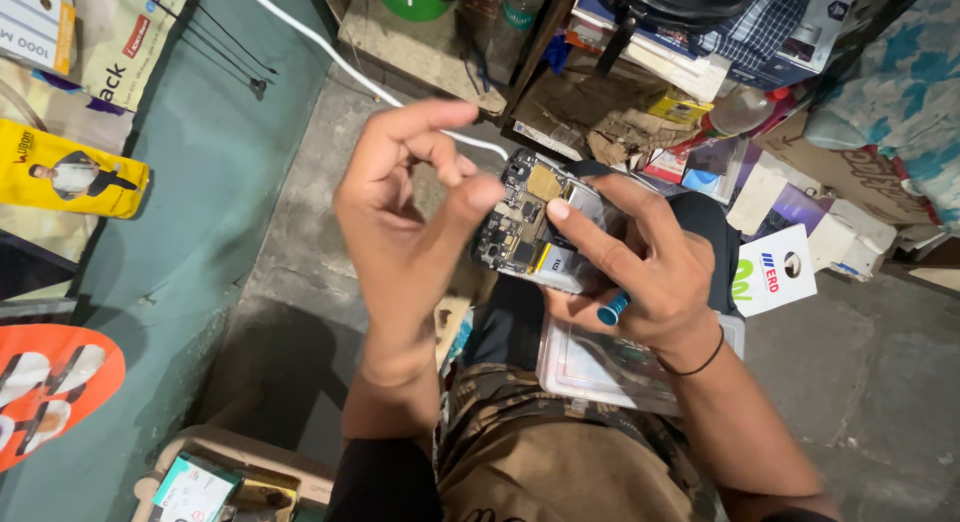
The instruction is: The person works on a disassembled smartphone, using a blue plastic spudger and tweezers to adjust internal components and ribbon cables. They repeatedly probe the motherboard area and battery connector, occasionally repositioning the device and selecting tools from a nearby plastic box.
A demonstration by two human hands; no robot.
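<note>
So nearest me, on the lap just under the grip, there's a clear plastic box [600,367], and I think that's the only safety net here if anything drops. My right hand [650,272] is wrapped around the opened phone [535,227], index finger laid across its middle, and it's also got a blue-tipped tool [614,309] tucked down at the heel of the palm, which looks like a risky double hold to me: shift one and the other could slip. My left hand [400,222] sits just left of the phone with thumb and fingertips pinched together right at its edge; can't tell if there's a tiny screw or part in that pinch, too small to see. If there is, I'd bet it pings off onto the concrete floor [300,242] beyond the grip and vanishes. The phone itself has its back off, tilted up, with a dark circuit board, a gold patch near the top and silvery shielding. Further out behind the grip is a messy shelf of boxes [700,72] and a white cable [330,52].
</note>
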